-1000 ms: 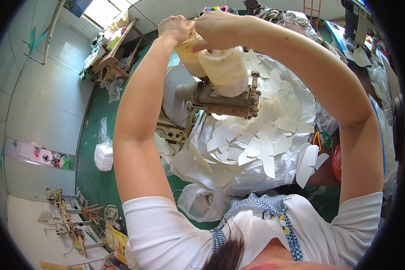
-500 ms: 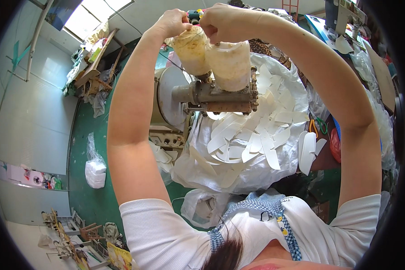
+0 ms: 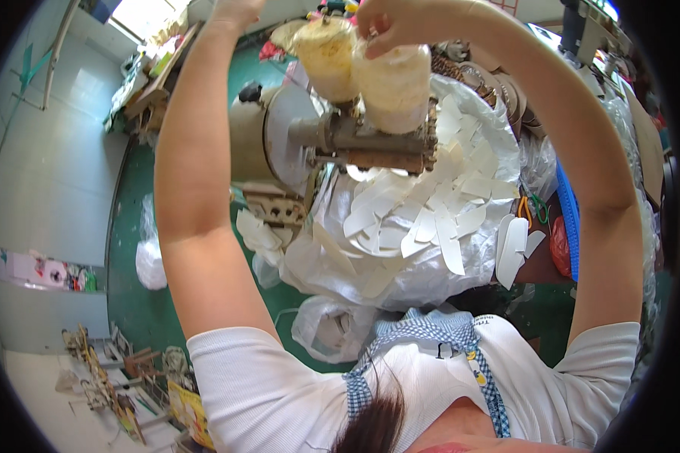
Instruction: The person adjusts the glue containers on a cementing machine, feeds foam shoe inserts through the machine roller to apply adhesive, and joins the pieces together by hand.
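Observation:
Both my arms reach up to a grinding machine [image 3: 370, 143] that carries two pale yellow fluffy wheels [image 3: 329, 57]. My right hand [image 3: 397, 19] sits on top of the right wheel [image 3: 397, 83], fingers pinched together; nothing shows between them. My left hand [image 3: 234, 11] is at the picture's top edge, left of the wheels and apart from them, and is mostly cut off. Below the machine a big white plastic bag [image 3: 431, 272] holds several white cut-out flat pieces [image 3: 423, 219].
A second small white bag [image 3: 329, 328] lies near my chest and another [image 3: 149, 264] on the green floor at the left. Orange-handled scissors [image 3: 525, 211] and a blue tray edge [image 3: 570, 219] are at the right. Wooden racks [image 3: 98, 370] stand at the lower left.
My two hands were together on top of the wheels; now my left hand has drawn off to the left while my right stays on the right wheel. The view has moved closer.

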The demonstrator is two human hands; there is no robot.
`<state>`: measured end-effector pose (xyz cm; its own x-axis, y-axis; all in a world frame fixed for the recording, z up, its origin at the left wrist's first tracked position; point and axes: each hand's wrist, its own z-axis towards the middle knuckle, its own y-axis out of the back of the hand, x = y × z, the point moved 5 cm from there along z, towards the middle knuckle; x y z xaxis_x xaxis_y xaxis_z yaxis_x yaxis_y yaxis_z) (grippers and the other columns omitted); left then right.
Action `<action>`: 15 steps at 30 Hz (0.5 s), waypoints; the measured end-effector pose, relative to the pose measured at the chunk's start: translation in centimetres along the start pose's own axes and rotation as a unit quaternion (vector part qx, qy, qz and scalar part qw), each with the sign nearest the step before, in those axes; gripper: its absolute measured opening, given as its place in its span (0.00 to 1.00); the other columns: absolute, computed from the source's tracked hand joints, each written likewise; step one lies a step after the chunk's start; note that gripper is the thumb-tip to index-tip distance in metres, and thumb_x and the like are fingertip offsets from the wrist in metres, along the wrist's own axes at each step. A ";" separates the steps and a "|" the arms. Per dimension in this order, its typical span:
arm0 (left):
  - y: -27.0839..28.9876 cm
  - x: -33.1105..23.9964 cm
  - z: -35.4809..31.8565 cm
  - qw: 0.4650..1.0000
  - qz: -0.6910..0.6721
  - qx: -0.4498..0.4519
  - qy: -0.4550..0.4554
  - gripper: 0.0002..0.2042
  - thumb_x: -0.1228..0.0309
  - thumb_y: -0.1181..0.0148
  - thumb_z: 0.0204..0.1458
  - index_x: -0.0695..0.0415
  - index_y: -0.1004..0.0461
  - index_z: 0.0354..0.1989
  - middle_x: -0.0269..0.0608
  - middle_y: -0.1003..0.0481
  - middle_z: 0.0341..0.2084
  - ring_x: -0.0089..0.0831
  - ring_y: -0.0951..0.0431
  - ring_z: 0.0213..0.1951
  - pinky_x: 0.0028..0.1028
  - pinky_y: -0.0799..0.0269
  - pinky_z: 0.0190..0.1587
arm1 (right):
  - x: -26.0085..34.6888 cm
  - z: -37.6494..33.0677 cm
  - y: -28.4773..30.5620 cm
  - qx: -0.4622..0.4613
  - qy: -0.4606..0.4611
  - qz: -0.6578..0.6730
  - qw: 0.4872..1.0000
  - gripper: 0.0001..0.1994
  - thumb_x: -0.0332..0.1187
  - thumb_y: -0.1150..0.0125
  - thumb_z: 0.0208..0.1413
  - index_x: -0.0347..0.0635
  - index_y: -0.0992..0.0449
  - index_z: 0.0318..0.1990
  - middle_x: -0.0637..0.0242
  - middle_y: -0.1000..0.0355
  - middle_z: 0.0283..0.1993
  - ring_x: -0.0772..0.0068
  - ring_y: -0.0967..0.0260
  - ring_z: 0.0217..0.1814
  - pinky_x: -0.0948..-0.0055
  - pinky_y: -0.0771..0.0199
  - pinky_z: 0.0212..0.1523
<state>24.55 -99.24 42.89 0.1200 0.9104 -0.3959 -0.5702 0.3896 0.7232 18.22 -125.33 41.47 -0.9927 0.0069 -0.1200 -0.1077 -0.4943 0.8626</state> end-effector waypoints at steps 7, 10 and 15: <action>3.7 12.6 -17.5 0.964 -0.240 0.035 0.107 0.06 0.75 0.42 0.51 0.58 0.25 0.37 0.30 0.25 0.28 0.20 0.26 0.29 0.21 0.29 0.33 | -0.5 2.7 -2.8 0.195 -0.254 0.038 0.947 0.09 0.32 0.36 0.44 0.38 0.23 0.32 0.64 0.27 0.29 0.71 0.32 0.31 0.70 0.32 0.34; 5.0 22.8 -29.2 0.925 -0.293 0.018 0.243 0.08 0.79 0.42 0.48 0.62 0.24 0.37 0.37 0.24 0.26 0.23 0.25 0.30 0.25 0.28 0.34 | 2.1 5.0 -3.9 0.193 -0.241 0.081 0.948 0.08 0.30 0.38 0.46 0.38 0.23 0.33 0.65 0.26 0.31 0.72 0.31 0.35 0.70 0.31 0.36; -0.8 39.2 -52.6 0.840 -0.296 -0.046 0.453 0.16 0.80 0.37 0.41 0.68 0.28 0.40 0.45 0.25 0.28 0.31 0.22 0.29 0.27 0.23 0.32 | 6.7 10.3 -6.9 0.198 -0.390 -0.010 0.899 0.10 0.34 0.39 0.49 0.37 0.25 0.34 0.63 0.27 0.30 0.72 0.31 0.34 0.71 0.31 0.35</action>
<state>-13.02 -71.14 -2.95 -0.2392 0.0649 -0.9688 -0.6945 0.6859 0.2175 11.81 -112.89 39.79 -0.7087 0.6968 0.1106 0.0168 -0.1401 0.9900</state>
